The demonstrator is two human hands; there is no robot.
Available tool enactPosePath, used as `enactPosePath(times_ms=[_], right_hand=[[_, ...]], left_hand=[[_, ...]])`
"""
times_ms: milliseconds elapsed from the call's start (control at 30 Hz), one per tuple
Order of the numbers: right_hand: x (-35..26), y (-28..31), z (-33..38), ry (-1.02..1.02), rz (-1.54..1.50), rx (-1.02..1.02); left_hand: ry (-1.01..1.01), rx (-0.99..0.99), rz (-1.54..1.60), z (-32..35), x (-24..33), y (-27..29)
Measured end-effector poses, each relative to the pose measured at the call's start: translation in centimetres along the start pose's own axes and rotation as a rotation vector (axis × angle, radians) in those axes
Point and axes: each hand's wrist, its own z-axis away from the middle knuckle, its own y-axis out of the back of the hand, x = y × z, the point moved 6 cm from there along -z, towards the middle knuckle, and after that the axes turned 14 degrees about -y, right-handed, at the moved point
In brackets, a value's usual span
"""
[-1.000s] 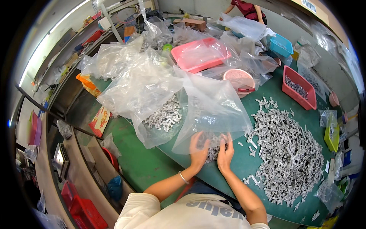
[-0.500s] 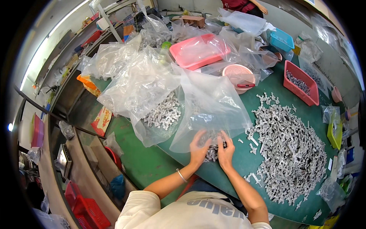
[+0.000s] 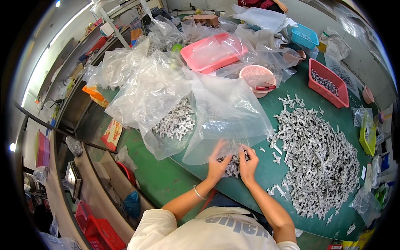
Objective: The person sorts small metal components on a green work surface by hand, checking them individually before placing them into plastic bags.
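A small heap of dark grey metal parts (image 3: 231, 167) lies at the near table edge, between my two hands. My left hand (image 3: 216, 166) curls round its left side, its fingers partly under the film of a large clear plastic bag (image 3: 227, 112). My right hand (image 3: 248, 163) is bent round the right side, thumb and fingers closed on some parts near the bag's lower edge. Film and fingers hide exactly which pieces each hand grips. The bag lies spread over the table beyond my hands. On the right is a big pile of silvery metal parts (image 3: 318, 160).
Left of the bag, another clear bag (image 3: 146, 100) holds silvery parts (image 3: 177, 121). Beyond are a pink tray (image 3: 212, 66) and a round pink basket (image 3: 255, 71) with a red object (image 3: 265, 87) on it. A red bin (image 3: 329, 100) of parts stands far right. Another person (image 3: 283, 6) is at the back.
My hands stay at the small heap, with the fingers slightly shifted; the right hand's fingers look more curled. The whole view has moved a little.
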Motion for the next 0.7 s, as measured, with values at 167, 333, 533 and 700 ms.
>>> enactPosePath(times_ms=[167,333,533,700], right_hand=[[-0.3,0.0,0.2,0.105,0.043,0.049],[0.6,-0.2,0.1,0.018,0.028,0.05],[0.1,0.1,0.4,-0.033,-0.129,0.026],[-0.1,0.9,0.3,-0.056,-0.226,0.058]], left_hand=[[-0.174,-0.108,-0.31,-0.2,2.3,-0.6],[-0.137,-0.038,-0.175,-0.1,2.3,-0.8],[-0.02,0.106,0.097,0.5,0.9,-1.4],[0.026,0.151,0.209,0.9,-0.2,-2.8]])
